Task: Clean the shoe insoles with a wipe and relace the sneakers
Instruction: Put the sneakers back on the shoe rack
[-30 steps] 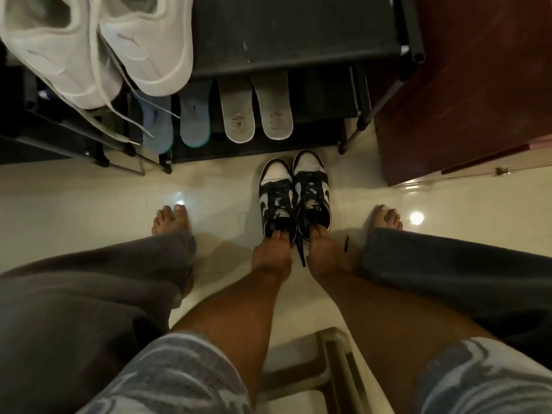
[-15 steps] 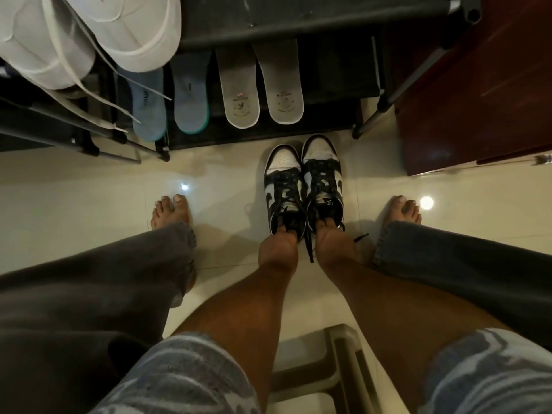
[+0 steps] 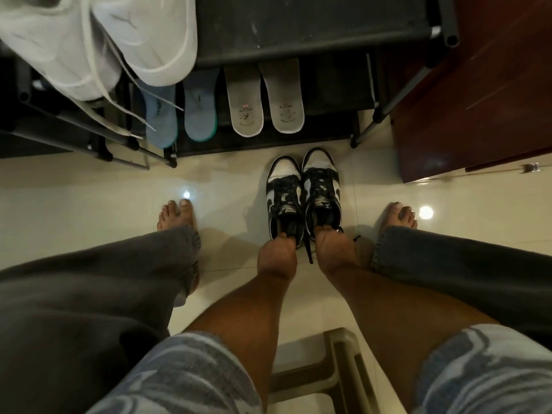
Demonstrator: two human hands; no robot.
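Observation:
Two black-and-white sneakers stand side by side on the tiled floor, toes toward the shoe rack. My left hand (image 3: pixel 276 256) grips the heel collar of the left sneaker (image 3: pixel 283 194), fingers hooked inside its opening. My right hand (image 3: pixel 333 245) grips the heel of the right sneaker (image 3: pixel 321 186) the same way. A black lace end (image 3: pixel 309 252) hangs between the two hands. Two blue insoles (image 3: pixel 179 115) and two grey insoles (image 3: pixel 265 100) lean on the rack's lowest shelf. A pair of white sneakers (image 3: pixel 119 40) with loose white laces sits on the top shelf at left.
The black shoe rack (image 3: pixel 298 25) fills the top of the view. A dark red wooden cabinet (image 3: pixel 478 100) stands at right. My bare feet (image 3: pixel 179 218) rest on the glossy tiles either side of the sneakers. A beige plastic stool (image 3: pixel 328 372) is beneath me.
The view has shifted slightly; both hands have kept their hold on the sneakers' heels, and the pair has stayed in about the same spot before the rack.

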